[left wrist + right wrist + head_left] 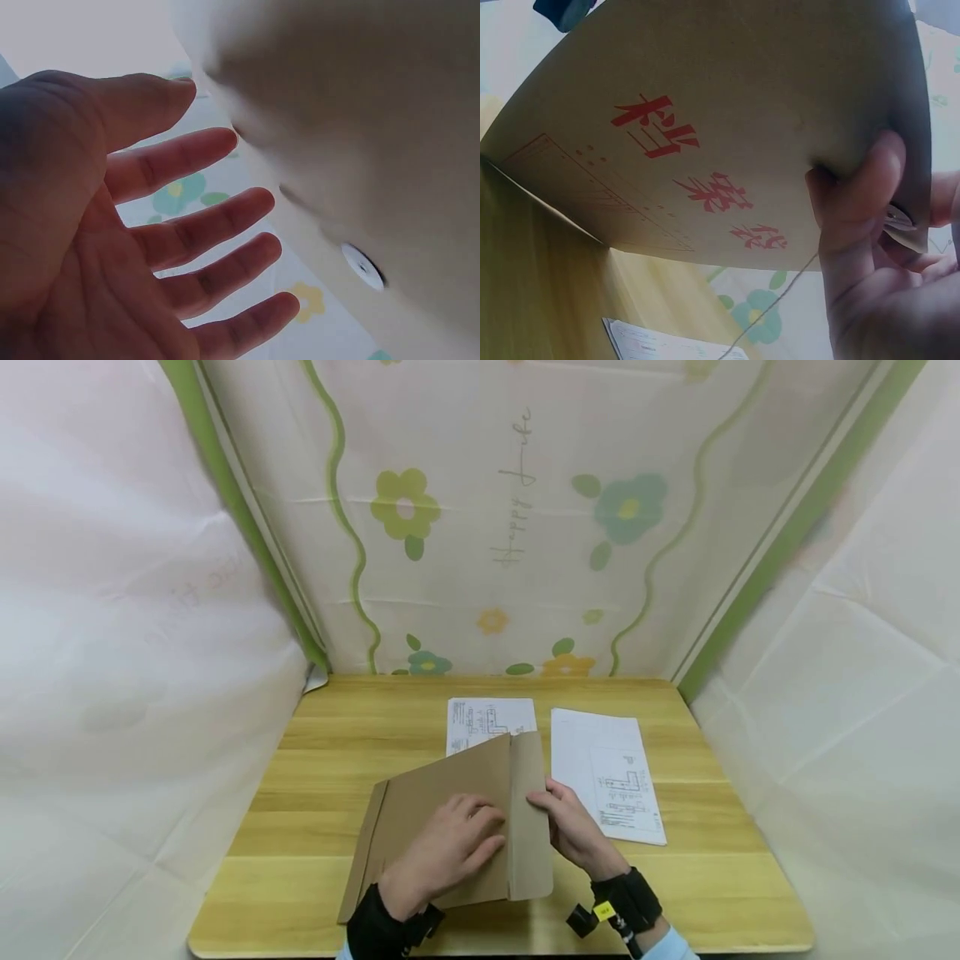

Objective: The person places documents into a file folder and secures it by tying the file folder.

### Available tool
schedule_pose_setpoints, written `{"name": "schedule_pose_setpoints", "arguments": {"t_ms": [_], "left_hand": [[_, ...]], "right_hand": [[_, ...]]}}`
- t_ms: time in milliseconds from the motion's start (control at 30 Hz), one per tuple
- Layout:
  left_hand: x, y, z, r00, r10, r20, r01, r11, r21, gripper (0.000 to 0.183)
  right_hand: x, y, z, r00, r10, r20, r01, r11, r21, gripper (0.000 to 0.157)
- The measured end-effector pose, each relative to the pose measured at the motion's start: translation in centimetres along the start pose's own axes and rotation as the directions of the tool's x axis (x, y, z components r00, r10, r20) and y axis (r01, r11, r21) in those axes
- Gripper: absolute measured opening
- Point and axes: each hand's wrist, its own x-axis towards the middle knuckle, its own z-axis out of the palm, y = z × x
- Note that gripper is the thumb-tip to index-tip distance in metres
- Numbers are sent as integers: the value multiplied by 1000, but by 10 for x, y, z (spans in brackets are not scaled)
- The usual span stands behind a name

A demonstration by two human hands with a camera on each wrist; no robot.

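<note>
A brown kraft paper document envelope [442, 785] stands tilted over the front of the table, its flap [528, 827] folded out to the right. Red characters cover the face of the envelope [757, 67] in the right wrist view. My right hand [577, 831] pinches the flap's right edge between thumb and fingers. A thin string [784, 295] hangs by that hand. Over the envelope's near side is my left hand [453, 843], fingers loosely extended. In the left wrist view those fingers are spread, tips close to the brown surface with a white round button [363, 266]; contact is unclear.
Two stacks of printed sheets lie on the wooden table [300, 827]: one stack [491, 718] behind the envelope and partly covered by it, another stack [607, 777] right of the flap. Flowered fabric [510, 593] hangs behind the table, with pale cloth on both sides.
</note>
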Motion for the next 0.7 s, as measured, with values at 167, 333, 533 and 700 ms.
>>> {"name": "schedule_pose_setpoints", "arguments": {"t_ms": [167,333,533,700], "left_hand": [[0,10,-2,998,63,-14,-62,997,35,25],[0,16,-1,997,69,-18,-68,995,72,23],[0,23,1,991,129,-41,-124,986,115,22],[0,27,-1,984,177,-34,-172,979,113,27]], "right_hand": [[-1,0,2,1000,-13,24,12,999,35,59],[-2,-1,3,999,-30,34,28,998,47,59],[-5,-1,3,999,-32,29,30,999,45,59],[-6,1,4,999,-26,26,25,999,33,58]]}}
